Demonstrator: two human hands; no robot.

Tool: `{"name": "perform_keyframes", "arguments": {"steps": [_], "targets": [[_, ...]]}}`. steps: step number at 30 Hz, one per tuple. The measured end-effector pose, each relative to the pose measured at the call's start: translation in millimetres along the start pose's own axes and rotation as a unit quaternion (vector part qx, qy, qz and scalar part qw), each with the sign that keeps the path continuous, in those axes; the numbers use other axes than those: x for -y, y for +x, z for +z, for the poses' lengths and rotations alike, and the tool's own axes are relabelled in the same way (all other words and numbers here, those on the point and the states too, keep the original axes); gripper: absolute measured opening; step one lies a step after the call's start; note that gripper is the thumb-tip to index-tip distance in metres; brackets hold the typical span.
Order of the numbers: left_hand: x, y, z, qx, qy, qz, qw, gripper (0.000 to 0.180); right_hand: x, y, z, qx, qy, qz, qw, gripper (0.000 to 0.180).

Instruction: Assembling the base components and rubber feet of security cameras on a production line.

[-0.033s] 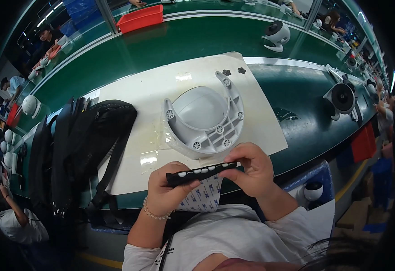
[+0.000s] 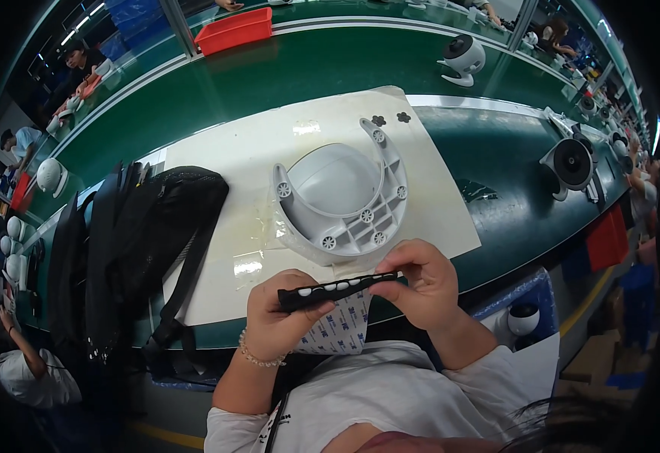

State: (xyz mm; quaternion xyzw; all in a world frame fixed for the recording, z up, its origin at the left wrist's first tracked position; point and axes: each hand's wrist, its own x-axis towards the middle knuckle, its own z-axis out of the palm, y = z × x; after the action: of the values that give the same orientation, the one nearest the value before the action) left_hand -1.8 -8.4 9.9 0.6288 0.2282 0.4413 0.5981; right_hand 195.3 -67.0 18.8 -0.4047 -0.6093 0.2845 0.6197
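Note:
My left hand (image 2: 278, 313) is closed round the left end of a black strip (image 2: 337, 289) with a row of white oval spots along its edge. Thumb and fingers of my right hand (image 2: 424, 285) pinch at its right end. Any small piece between those fingertips is hidden. Below the strip hangs a white backing sheet (image 2: 345, 328) with blue print, apparently part of it. Just beyond my hands lies a white plastic shell (image 2: 337, 181) with a rounded middle and a curved, ribbed base holding several round spoked recesses. Two small black flower-shaped pads (image 2: 379, 121) rest past it on the right.
A cream mat (image 2: 247, 158) covers part of the green bench (image 2: 292, 60). Black mesh bags and straps (image 2: 156, 219) lie at the left. White-and-black round devices stand at the far right (image 2: 462, 59) and right (image 2: 571, 164). A red bin (image 2: 233, 32) sits at the back.

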Motion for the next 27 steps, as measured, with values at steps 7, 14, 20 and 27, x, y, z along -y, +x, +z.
{"name": "perform_keyframes", "arguments": {"steps": [7, 14, 20, 27], "targets": [[0.7, -0.1, 1.0, 0.002, 0.053, 0.028, 0.998, 0.016, -4.5, -4.6, -3.5, -0.035, 0.044, 0.057, 0.997, 0.024], [2.3, -1.1, -0.2, -0.002, 0.038, 0.027, 0.999, 0.017, -1.6, 6.2, -10.4, 0.009, -0.132, -0.204, 0.970, 0.021], [2.9, 0.5, -0.5, -0.002, 0.100, 0.070, 0.993, 0.018, 4.7, 6.6, -2.4, -0.048, 0.077, -0.095, 0.991, 0.033], [4.5, 1.8, 0.7, 0.000, 0.165, 0.112, 0.980, 0.020, 13.0, 13.1, -7.8, 0.071, -0.249, -0.157, 0.953, 0.049]]}}
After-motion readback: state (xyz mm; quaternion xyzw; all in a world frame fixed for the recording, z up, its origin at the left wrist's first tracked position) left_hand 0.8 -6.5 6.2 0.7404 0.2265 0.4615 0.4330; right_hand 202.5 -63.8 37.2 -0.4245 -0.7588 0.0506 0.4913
